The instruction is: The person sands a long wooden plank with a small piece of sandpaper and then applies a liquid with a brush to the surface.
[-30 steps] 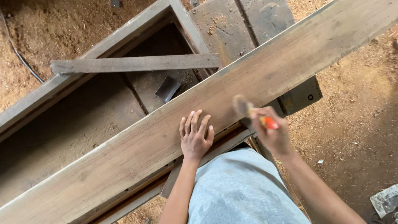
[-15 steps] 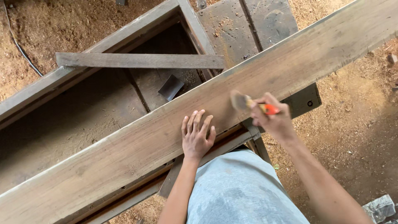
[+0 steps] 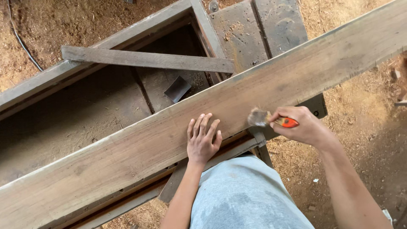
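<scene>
Long plank (image 3: 127, 157) — I judge it heavy, stiff, rough; left hand (image 3: 202, 141) flat, released, steadying it. Right hand (image 3: 302, 126) grasping a light, orange-handled brush (image 3: 271, 119).

The floor (image 3: 42, 29) is bare earth thickly covered with pale sawdust and wood shavings, lighter at the top left and darker and more trodden at the lower right. A dark wooden frame (image 3: 106, 51) fills the left and middle, enclosing a shadowed, dusty hollow. Across the frame's top corner lies a narrow grey batten (image 3: 144, 59). Inside the frame, below the batten, sits a small dark metal piece (image 3: 177, 88). A thin black cable (image 3: 23, 44) curves over the sawdust left of the frame. Soft daylight, no hard shadows.
</scene>
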